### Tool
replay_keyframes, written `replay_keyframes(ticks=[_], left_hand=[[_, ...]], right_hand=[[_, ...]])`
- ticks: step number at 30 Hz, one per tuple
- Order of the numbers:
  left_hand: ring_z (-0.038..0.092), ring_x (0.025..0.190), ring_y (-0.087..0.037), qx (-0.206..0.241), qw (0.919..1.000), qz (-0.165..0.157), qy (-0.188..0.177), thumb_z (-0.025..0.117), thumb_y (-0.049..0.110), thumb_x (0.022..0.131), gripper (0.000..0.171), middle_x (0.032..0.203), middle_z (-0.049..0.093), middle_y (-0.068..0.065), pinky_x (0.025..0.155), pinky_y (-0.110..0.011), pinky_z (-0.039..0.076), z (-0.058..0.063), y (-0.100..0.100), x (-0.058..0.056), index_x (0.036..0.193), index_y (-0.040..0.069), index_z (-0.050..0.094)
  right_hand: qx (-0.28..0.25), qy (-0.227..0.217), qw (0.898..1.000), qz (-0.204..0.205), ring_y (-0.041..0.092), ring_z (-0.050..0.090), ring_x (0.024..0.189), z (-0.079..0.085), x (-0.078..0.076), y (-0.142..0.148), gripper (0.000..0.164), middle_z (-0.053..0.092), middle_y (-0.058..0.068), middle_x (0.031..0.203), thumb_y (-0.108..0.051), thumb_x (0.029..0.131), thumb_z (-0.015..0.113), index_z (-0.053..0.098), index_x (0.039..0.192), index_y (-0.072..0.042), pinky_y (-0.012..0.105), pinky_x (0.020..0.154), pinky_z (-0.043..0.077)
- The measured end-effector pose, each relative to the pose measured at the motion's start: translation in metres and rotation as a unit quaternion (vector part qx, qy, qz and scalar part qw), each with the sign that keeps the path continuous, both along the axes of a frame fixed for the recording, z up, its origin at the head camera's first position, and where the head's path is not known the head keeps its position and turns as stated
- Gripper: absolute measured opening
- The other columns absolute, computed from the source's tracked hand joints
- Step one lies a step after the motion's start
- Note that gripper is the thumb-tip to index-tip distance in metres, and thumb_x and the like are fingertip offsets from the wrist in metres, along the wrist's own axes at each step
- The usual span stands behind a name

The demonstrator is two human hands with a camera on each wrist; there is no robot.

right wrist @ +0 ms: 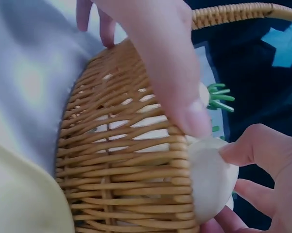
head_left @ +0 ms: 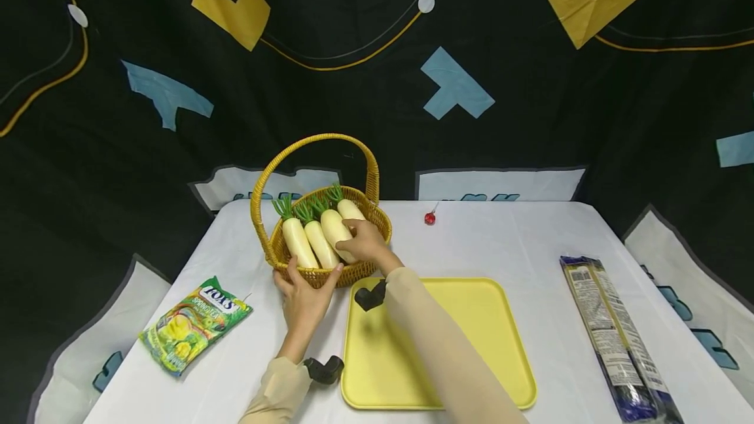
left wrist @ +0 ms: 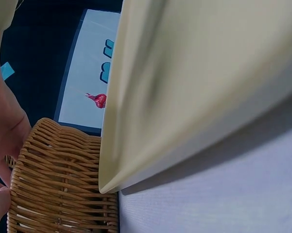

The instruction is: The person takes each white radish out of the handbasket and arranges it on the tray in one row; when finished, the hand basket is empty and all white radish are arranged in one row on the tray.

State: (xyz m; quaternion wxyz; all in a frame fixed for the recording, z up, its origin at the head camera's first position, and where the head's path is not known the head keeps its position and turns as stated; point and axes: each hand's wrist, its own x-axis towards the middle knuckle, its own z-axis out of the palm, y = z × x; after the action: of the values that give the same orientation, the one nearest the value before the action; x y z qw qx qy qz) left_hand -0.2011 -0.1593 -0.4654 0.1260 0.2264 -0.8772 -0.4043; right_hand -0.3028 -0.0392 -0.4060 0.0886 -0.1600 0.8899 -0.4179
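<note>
A wicker basket [head_left: 359,275] with a tall arched handle stands near the back of the table, holding several white radishes [head_left: 298,244] with green leaf stubs. At its front left, my left hand [head_left: 303,303] holds the rim, thumb over the edge and other fingers spread along the outer wall. Inside the basket, my right hand [head_left: 368,241] grips the thick lower end of one white radish [right wrist: 211,179]. The right wrist view shows thumb and fingers on either side of that radish, just above the rim. Its leafy end leans toward the back of the basket.
A yellow tray [head_left: 471,319] lies in front of the basket, beneath my right forearm. To the left is a green candy bag [head_left: 197,324]. A red lollipop [head_left: 430,218] lies at the back, and a long, flat package [head_left: 615,339] lies on the right.
</note>
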Motion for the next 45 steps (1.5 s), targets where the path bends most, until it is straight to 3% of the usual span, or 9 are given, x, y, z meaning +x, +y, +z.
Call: replay_keyframes(ticks=[5, 9, 13, 20, 25, 31, 37, 45], left_hand=[[0.030, 0.120, -0.058, 0.001, 1.0000, 0.004, 0.001, 0.049, 0.082, 0.063, 0.110, 0.147, -0.008, -0.028, 0.094, -0.063, 0.031, -0.001, 0.001, 0.001, 0.144, 0.020, 0.009], [0.030, 0.120, -0.058, 0.001, 1.0000, 0.006, -0.003, 0.050, 0.082, 0.063, 0.109, 0.147, -0.008, -0.027, 0.094, -0.064, 0.030, -0.002, 0.001, 0.002, 0.144, 0.022, 0.009], [0.029, 0.120, -0.058, 0.000, 1.0000, 0.006, -0.002, 0.048, 0.083, 0.062, 0.109, 0.147, -0.008, -0.027, 0.095, -0.064, 0.030, -0.003, 0.000, 0.002, 0.144, 0.023, 0.008], [0.029, 0.119, -0.059, 0.002, 1.0000, 0.006, -0.003, 0.048, 0.083, 0.062, 0.110, 0.147, -0.010, -0.027, 0.094, -0.064, 0.030, -0.001, -0.004, 0.002, 0.145, 0.022, 0.007], [0.032, 0.119, -0.058, 0.000, 1.0000, 0.004, -0.003, 0.048, 0.083, 0.061, 0.111, 0.147, -0.009, -0.026, 0.093, -0.064, 0.031, -0.002, -0.005, 0.002, 0.144, 0.022, 0.008], [0.030, 0.119, -0.059, 0.005, 1.0000, -0.003, -0.006, 0.049, 0.083, 0.061, 0.111, 0.147, -0.009, -0.027, 0.093, -0.066, 0.030, -0.001, -0.004, 0.003, 0.145, 0.023, 0.007], [0.032, 0.117, -0.060, 0.007, 0.9999, -0.002, -0.009, 0.051, 0.081, 0.063, 0.110, 0.147, -0.009, -0.026, 0.092, -0.066, 0.032, -0.002, -0.002, 0.004, 0.145, 0.023, 0.007], [0.033, 0.118, -0.058, 0.007, 1.0000, 0.000, -0.004, 0.051, 0.080, 0.064, 0.108, 0.148, -0.009, -0.025, 0.092, -0.065, 0.031, 0.000, -0.003, 0.006, 0.145, 0.024, 0.008]], right_hand=[[-0.090, -0.073, 0.993, -0.006, 0.021, 0.061, 0.087, 0.001, -0.004, 0.007, 0.053, 0.057, 0.017, 0.118, -0.023, 0.080, 0.065, 0.050, 0.130, -0.013, 0.026, 0.062, 0.051], [-0.157, -0.147, 0.976, -0.017, 0.017, 0.061, 0.084, 0.006, -0.003, 0.012, 0.051, 0.054, 0.016, 0.124, -0.019, 0.082, 0.062, 0.048, 0.131, -0.016, 0.026, 0.058, 0.051], [-0.198, -0.187, 0.962, -0.021, 0.012, 0.057, 0.074, 0.010, -0.003, 0.016, 0.051, 0.055, 0.014, 0.124, -0.020, 0.083, 0.062, 0.048, 0.131, -0.019, 0.026, 0.056, 0.048], [-0.265, -0.194, 0.944, 0.006, 0.015, 0.058, 0.086, 0.015, 0.005, 0.025, 0.047, 0.055, 0.013, 0.122, -0.016, 0.085, 0.058, 0.049, 0.131, -0.020, 0.025, 0.063, 0.051], [-0.309, -0.195, 0.931, 0.010, 0.014, 0.057, 0.084, 0.017, 0.019, 0.043, 0.047, 0.051, 0.013, 0.125, -0.013, 0.085, 0.055, 0.048, 0.131, -0.020, 0.029, 0.070, 0.052], [-0.344, -0.191, 0.919, -0.002, 0.013, 0.057, 0.086, 0.018, 0.053, 0.069, 0.051, 0.047, 0.015, 0.127, -0.012, 0.086, 0.054, 0.041, 0.136, -0.018, 0.035, 0.074, 0.053], [-0.354, -0.176, 0.917, -0.057, 0.013, 0.058, 0.081, 0.009, 0.106, 0.088, 0.051, 0.054, 0.016, 0.115, -0.011, 0.085, 0.056, 0.043, 0.134, -0.020, 0.033, 0.067, 0.053], [-0.340, -0.179, 0.915, -0.124, 0.012, 0.059, 0.083, -0.017, 0.176, 0.094, 0.060, 0.047, 0.013, 0.113, -0.017, 0.085, 0.060, 0.034, 0.139, -0.018, 0.029, 0.065, 0.054]])
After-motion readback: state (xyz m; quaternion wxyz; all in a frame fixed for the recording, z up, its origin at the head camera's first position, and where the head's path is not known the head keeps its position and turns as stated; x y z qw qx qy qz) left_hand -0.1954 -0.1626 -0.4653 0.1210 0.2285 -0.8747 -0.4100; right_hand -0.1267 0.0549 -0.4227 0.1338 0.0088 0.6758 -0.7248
